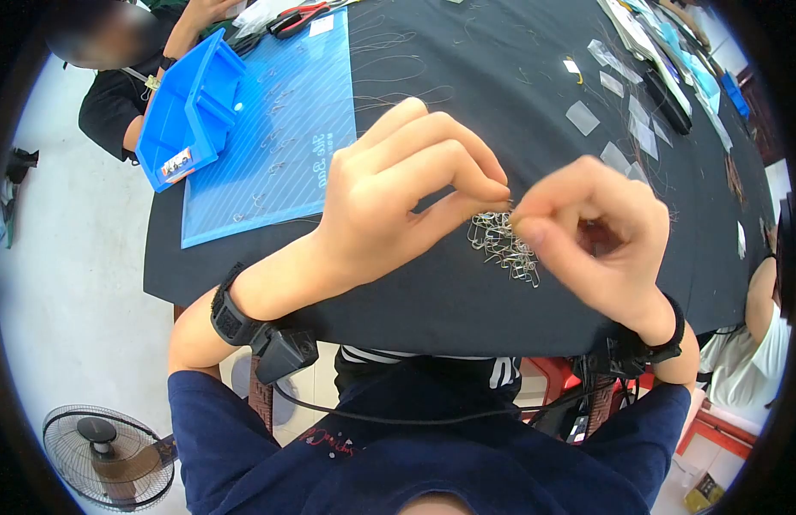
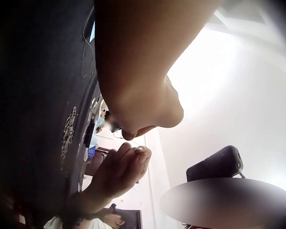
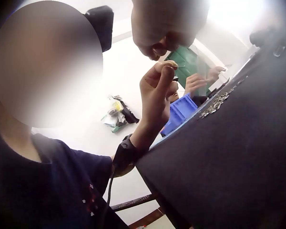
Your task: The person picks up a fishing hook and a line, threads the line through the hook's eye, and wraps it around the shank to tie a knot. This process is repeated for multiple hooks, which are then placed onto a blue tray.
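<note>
Over the near part of the black-covered table, my left hand (image 1: 407, 193) pinches a tiny thin wire piece (image 3: 181, 66) between thumb and fingertips. My right hand (image 1: 604, 236) faces it from the right, thumb and forefinger pinched together at the same small piece. The fingertips of both hands almost meet and hide most of it, so I cannot tell its exact kind. Just below the hands lies a loose pile of small bent metal wire clips (image 1: 504, 249), which also shows on the tabletop in the right wrist view.
A blue striped file bag (image 1: 222, 215) with rows of small hooks on thin lines lies left. On it stand a blue compartment bin (image 1: 170, 129) and red-handled pliers (image 1: 299, 19). Clear plastic pieces (image 1: 582, 118) lie right. Another person (image 1: 115, 112) sits far left.
</note>
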`<control>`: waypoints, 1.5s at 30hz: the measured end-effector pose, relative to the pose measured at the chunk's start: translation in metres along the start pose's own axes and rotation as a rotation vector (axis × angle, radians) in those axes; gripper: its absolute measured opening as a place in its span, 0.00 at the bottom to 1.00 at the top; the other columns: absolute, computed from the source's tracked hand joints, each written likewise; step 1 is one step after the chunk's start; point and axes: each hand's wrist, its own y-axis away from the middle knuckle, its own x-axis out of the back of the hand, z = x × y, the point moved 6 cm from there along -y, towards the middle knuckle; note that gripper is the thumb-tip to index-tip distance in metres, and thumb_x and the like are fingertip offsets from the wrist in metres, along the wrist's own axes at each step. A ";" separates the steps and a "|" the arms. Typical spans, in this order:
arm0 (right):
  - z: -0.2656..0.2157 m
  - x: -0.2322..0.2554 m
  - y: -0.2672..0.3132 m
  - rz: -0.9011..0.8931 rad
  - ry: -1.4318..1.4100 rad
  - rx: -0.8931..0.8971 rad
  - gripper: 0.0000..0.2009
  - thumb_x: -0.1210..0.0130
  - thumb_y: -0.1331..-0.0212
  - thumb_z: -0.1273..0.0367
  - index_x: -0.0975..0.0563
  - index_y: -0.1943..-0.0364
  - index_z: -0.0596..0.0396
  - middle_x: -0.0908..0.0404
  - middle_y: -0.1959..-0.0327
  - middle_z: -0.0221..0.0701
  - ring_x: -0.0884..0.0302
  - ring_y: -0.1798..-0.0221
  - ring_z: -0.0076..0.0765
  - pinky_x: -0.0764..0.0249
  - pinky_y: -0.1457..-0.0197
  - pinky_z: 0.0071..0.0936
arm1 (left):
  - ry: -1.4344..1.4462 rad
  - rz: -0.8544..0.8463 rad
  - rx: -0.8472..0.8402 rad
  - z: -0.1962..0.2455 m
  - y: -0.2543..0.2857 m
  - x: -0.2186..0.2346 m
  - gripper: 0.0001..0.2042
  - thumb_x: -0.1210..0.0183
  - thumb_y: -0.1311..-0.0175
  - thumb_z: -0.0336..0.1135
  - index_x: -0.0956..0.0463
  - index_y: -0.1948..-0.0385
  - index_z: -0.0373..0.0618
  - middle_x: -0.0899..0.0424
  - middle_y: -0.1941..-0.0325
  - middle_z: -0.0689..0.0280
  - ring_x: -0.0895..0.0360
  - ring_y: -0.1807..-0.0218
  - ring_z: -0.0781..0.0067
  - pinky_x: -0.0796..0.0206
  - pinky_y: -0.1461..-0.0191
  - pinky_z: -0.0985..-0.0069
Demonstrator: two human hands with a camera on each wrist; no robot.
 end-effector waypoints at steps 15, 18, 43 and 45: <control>0.040 -0.027 -0.001 -0.168 -0.338 -0.377 0.05 0.41 0.42 0.71 0.22 0.69 0.60 0.33 0.88 0.17 0.42 0.83 0.07 0.49 0.80 0.13 | -0.004 0.047 -0.087 0.004 -0.003 0.008 0.09 0.29 0.59 0.26 0.20 0.75 0.45 0.18 0.70 0.67 0.28 0.72 0.75 0.44 0.70 0.81; 0.036 -0.028 0.003 -0.179 -0.391 -0.376 0.05 0.40 0.43 0.71 0.21 0.71 0.58 0.36 0.90 0.16 0.47 0.85 0.08 0.53 0.80 0.15 | -0.049 0.046 -0.074 0.000 -0.004 0.012 0.09 0.30 0.59 0.25 0.20 0.75 0.44 0.18 0.70 0.66 0.28 0.72 0.74 0.43 0.69 0.81; 0.051 -0.026 -0.003 -0.100 -0.385 -0.318 0.04 0.42 0.42 0.71 0.21 0.70 0.57 0.36 0.87 0.14 0.46 0.82 0.07 0.53 0.79 0.14 | 0.130 0.038 0.051 0.001 -0.002 0.007 0.08 0.31 0.57 0.22 0.20 0.74 0.42 0.19 0.70 0.65 0.25 0.70 0.76 0.36 0.69 0.84; 0.049 -0.032 0.000 -0.142 -0.395 -0.364 0.05 0.42 0.43 0.70 0.21 0.71 0.57 0.37 0.89 0.14 0.47 0.84 0.07 0.53 0.80 0.15 | 0.130 0.046 0.093 -0.004 0.000 0.008 0.08 0.31 0.55 0.21 0.20 0.73 0.42 0.19 0.69 0.64 0.25 0.69 0.77 0.35 0.69 0.85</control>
